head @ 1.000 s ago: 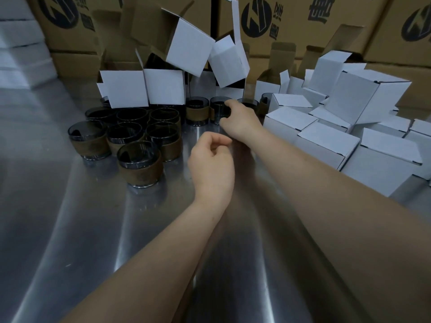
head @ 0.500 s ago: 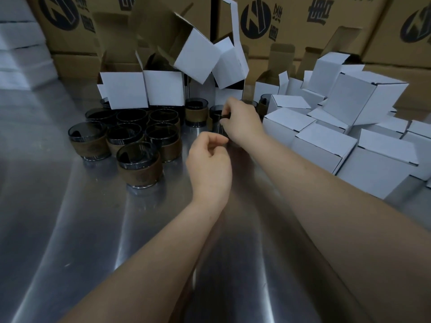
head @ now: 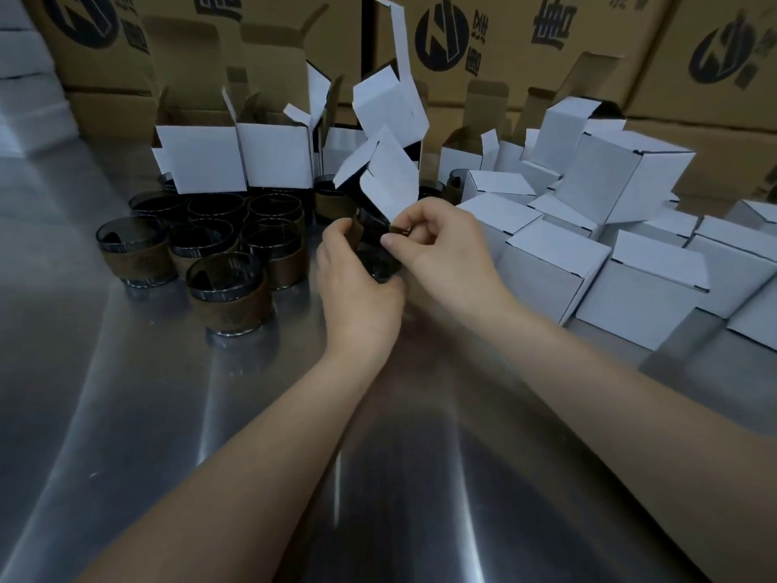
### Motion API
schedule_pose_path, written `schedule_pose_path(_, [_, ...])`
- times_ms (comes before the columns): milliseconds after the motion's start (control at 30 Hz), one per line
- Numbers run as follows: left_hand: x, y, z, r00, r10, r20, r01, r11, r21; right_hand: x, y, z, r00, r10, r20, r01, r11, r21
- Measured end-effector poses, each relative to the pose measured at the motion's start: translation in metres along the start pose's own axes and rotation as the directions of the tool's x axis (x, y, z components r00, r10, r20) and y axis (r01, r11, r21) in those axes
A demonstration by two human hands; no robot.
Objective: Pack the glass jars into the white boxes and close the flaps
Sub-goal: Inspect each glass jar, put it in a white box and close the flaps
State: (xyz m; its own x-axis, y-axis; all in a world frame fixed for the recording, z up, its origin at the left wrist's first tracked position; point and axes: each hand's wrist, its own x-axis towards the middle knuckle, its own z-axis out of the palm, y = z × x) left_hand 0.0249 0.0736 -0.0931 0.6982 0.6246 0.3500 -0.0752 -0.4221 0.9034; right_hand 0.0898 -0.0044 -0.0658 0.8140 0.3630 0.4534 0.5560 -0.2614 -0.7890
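Note:
A dark glass jar (head: 373, 251) with a brown band is held above the table between both hands. My left hand (head: 355, 284) wraps its left side and bottom. My right hand (head: 443, 248) pinches its brown band from the right. A tilted open white box (head: 384, 180) hangs just above the jar, its lower edge touching my right fingers. Another open white box (head: 389, 105) leans behind it with a long flap up. Several more banded jars (head: 229, 284) stand in a cluster to the left. Open white boxes (head: 202, 162) stand upright behind that cluster.
Closed white boxes (head: 542, 258) are piled along the right side. Large brown printed cartons (head: 525, 44) form a wall at the back. The shiny metal table (head: 252, 456) stretches toward me under my forearms. A white stack (head: 25, 90) sits at the far left.
My right hand drew a jar from the back row toward me and my left hand closed on it. A tilted white box dropped from the stack down onto my hands.

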Motion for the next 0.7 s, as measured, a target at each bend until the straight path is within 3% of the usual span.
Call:
schedule_pose_path(233, [0.001,0.0,0.001,0.998,-0.032,-0.058,0.028,0.996,-0.08,-0.008,-0.001,-0.004,0.999,-0.052,-0.015,0.053,0.988,0.143])
schedule_pose_path(367, [0.002,0.002,-0.001,0.987,-0.154,-0.039,0.141,0.961,-0.239,-0.005,0.0,-0.012,0.996,0.002,-0.092,0.028,0.948,0.316])
schedule_pose_path(533, [-0.001,0.009,-0.004,0.974,-0.217,0.071,0.22,0.807,-0.547,-0.006,0.002,-0.013,0.99,0.127,-0.061,-0.087,0.888,0.451])
schedule_pose_path(700, [-0.004,0.014,-0.002,0.963,-0.163,0.217,0.27,0.656,-0.705,-0.005,0.002,-0.016,0.985,0.167,-0.031,-0.12,0.812,0.571])
